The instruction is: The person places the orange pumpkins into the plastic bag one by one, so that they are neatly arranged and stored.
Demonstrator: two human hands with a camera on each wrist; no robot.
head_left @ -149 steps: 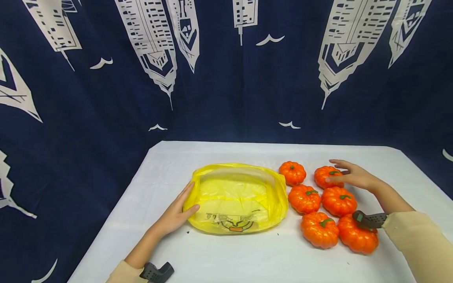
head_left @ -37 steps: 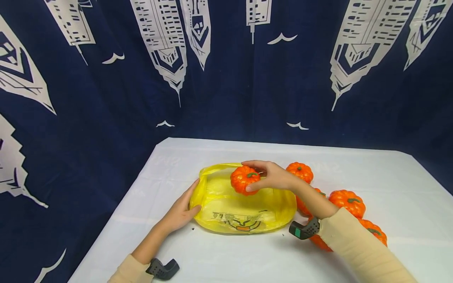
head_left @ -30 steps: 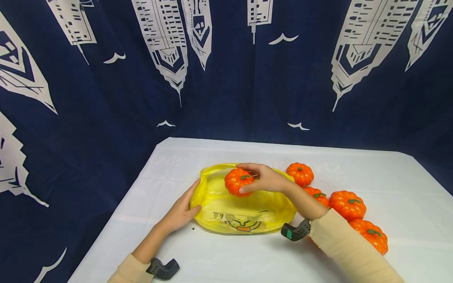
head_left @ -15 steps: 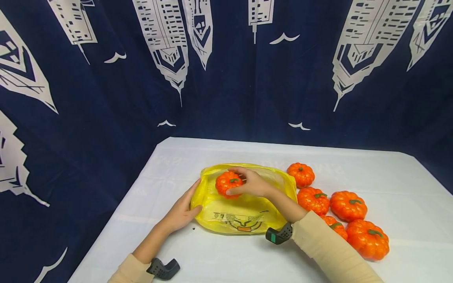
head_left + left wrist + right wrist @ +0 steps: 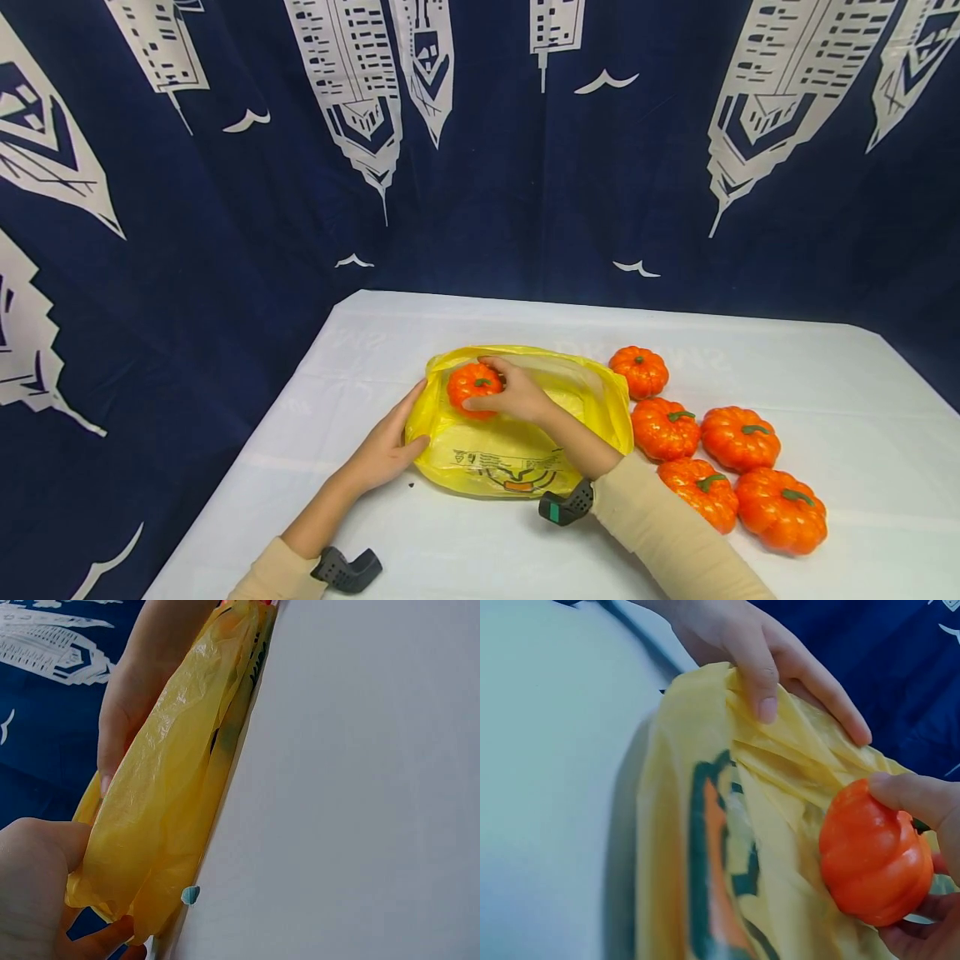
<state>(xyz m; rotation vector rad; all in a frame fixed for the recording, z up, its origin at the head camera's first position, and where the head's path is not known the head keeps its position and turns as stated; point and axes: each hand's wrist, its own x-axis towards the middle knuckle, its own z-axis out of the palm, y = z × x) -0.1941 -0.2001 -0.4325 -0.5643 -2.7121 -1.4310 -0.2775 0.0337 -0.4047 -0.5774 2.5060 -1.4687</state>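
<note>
A yellow plastic bag (image 5: pixel 525 479) lies on the white table with its mouth spread wide. My left hand (image 5: pixel 381 450) holds the bag's left edge; in the right wrist view the thumb (image 5: pixel 766 706) laps over the rim. Inside the mouth, near that edge, my right hand (image 5: pixel 517 393) grips a small orange pumpkin (image 5: pixel 468 387) with a green stem. Thumb and fingers lie on either side of this pumpkin, also in the right wrist view. Whether it touches the bag's bottom, I cannot tell. The left wrist view shows the bag's outer side (image 5: pixel 165 787).
Several more orange pumpkins stand right of the bag: one at the back (image 5: pixel 638 372), one close by its right edge (image 5: pixel 664 428), others nearer the front right (image 5: pixel 782 510). A dark blue cloth (image 5: pixel 480 208) with white prints hangs behind the table (image 5: pixel 840 383).
The right hand took the back-right pumpkin, carried it left over the bag and, in the last second, moved it farther left and slightly lower inside the mouth. The left hand stays on the bag's edge.
</note>
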